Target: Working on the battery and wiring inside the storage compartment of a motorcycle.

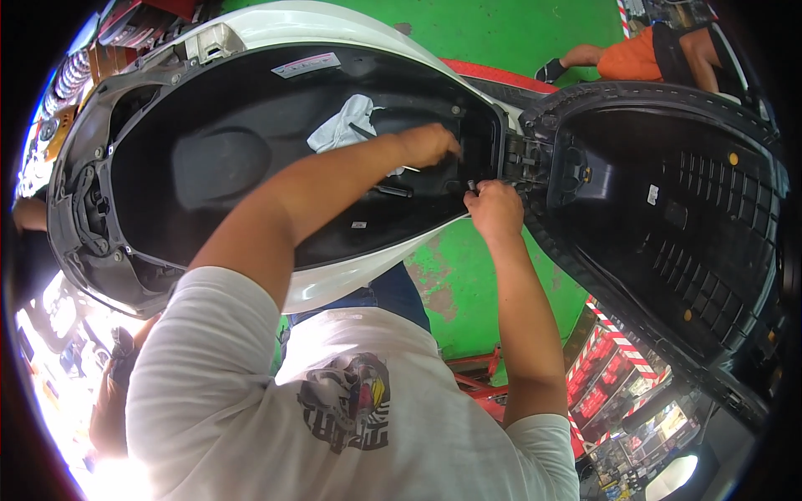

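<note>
The left hand (430, 145) is hovering over the right end of a scooter's black underseat storage compartment (221, 167), its fingers curling downward; their tips are blurring, so whether they are gripping anything cannot be told. The right hand (494, 206) is resting at the compartment's near right corner, thumb and fingers pinching a small metallic cylindrical piece (471, 185), which is sticking up just inside the rim. Beside this corner, a hinge (525, 159) is joining the compartment's right end to the open seat (668, 200), which is showing its ribbed black underside.

Inside the compartment, a pale cloth (341, 125) is lying crumpled right of the middle, the left forearm partly covering it. A dark cylindrical tool (394, 191) is lying between that forearm and the near edge. A printed label (307, 65) is sticking to the far wall. White body panels (334, 288) are surrounding the compartment above a green floor (468, 284).
</note>
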Demonstrator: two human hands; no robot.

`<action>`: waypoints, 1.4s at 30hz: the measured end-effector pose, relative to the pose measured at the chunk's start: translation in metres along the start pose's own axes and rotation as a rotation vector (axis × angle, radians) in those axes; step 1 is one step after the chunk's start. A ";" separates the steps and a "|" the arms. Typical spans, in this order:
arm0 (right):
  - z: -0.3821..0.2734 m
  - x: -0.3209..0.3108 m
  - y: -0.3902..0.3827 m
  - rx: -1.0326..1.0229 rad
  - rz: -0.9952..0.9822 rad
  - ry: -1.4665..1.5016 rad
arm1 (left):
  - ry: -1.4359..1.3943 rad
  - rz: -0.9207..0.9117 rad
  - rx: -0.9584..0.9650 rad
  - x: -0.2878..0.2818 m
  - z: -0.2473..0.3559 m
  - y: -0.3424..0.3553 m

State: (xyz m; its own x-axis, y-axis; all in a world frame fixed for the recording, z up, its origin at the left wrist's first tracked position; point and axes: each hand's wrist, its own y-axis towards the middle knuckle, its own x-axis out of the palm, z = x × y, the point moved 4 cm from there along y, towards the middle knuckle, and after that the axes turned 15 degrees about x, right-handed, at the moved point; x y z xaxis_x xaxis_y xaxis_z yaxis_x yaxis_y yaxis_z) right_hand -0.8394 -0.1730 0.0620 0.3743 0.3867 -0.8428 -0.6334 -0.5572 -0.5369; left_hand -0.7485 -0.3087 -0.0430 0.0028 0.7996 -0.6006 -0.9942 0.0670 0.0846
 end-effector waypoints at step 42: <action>-0.018 -0.016 0.009 0.160 -0.223 -0.141 | -0.350 0.604 -0.682 -0.147 0.071 -0.206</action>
State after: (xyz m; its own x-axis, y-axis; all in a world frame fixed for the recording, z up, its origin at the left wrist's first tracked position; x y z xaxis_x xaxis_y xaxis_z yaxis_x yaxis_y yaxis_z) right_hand -0.8388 -0.1977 0.0699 0.4256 0.5911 -0.6852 -0.6487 -0.3286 -0.6865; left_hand -0.5366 -0.3981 0.0844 -0.6054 0.7253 -0.3278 -0.6873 -0.6841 -0.2443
